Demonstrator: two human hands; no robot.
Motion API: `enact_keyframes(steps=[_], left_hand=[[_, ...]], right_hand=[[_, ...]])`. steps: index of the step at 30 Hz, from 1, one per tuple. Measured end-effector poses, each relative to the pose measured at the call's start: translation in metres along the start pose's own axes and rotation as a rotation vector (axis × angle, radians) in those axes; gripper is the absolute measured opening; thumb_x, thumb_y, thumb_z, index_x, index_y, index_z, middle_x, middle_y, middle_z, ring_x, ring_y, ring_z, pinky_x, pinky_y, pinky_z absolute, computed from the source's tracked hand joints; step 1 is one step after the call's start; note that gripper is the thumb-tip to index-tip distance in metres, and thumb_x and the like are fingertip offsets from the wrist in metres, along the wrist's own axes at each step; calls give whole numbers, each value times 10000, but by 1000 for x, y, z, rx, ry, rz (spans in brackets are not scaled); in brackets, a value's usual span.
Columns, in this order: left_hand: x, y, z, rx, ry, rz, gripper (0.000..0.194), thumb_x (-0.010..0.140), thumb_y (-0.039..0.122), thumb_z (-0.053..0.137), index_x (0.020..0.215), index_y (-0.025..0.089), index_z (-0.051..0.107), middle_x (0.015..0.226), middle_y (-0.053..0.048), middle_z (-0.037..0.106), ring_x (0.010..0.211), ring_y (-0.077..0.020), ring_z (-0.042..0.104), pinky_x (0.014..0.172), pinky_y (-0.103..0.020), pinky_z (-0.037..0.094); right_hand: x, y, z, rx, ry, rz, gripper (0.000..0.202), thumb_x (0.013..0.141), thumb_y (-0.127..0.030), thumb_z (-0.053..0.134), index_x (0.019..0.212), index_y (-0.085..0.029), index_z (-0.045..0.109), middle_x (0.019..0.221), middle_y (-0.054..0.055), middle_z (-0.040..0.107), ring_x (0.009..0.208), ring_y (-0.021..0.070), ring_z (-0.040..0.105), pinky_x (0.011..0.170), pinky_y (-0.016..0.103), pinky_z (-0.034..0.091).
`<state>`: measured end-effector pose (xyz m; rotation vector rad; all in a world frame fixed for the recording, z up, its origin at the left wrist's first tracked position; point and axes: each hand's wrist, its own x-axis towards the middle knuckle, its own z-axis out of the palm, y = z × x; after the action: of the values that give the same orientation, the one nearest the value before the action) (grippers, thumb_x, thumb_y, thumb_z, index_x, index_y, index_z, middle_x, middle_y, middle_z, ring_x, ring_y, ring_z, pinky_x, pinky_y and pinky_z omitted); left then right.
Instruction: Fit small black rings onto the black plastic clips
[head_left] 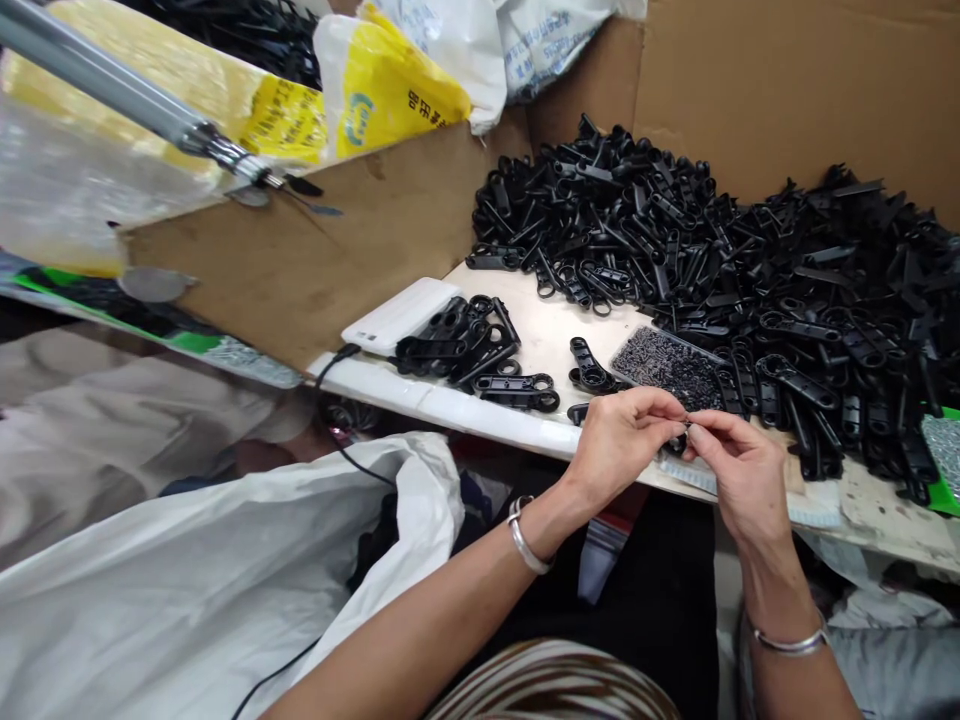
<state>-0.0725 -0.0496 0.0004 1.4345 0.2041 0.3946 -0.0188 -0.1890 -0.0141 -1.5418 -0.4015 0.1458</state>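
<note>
My left hand and my right hand meet over the table's front edge. The thumb and fingers of each are pinched together around a tiny dark piece, mostly hidden between the fingertips. Right behind my hands lies a shallow clear tray full of small black parts. Black plastic arms with ring ends rest just left of the tray. A large heap of similar black parts rises behind it and spreads to the right.
A white flat device with a black cable lies beside a small pile of black parts. Cardboard walls border the table. A metal lamp arm reaches in at upper left; a white sack hangs below.
</note>
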Motion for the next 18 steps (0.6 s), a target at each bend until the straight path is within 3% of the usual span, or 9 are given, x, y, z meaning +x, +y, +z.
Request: enact_keyframes(steps=[6,10,18], left_hand=[[-1,-3,-1,46,-19,35,59,705,101,695,753,135,699,747,-8,713,707,-112,672,711,-186,549],[-3,-2,-1,74,-17,52,73,705,89,690,760,135,701,753,-6,719,718,-113,681,718,-183,559],[-7,-1,1,160,24,19,123,737,47,647,784,137,717,770,-10,732,712,-115,688,705,-179,563]], right_hand=[[2,1,0,37,-13,14,161,697,-287,797,817,-195,741,773,18,679,589,126,582,532,230,527],[0,0,-5,-109,5,-1,150,712,-315,777,777,-187,733,707,13,660,565,137,578,536,249,519],[-11,-10,3,-460,35,-340,108,884,-259,630,839,-197,706,875,47,669,765,180,626,672,289,524]])
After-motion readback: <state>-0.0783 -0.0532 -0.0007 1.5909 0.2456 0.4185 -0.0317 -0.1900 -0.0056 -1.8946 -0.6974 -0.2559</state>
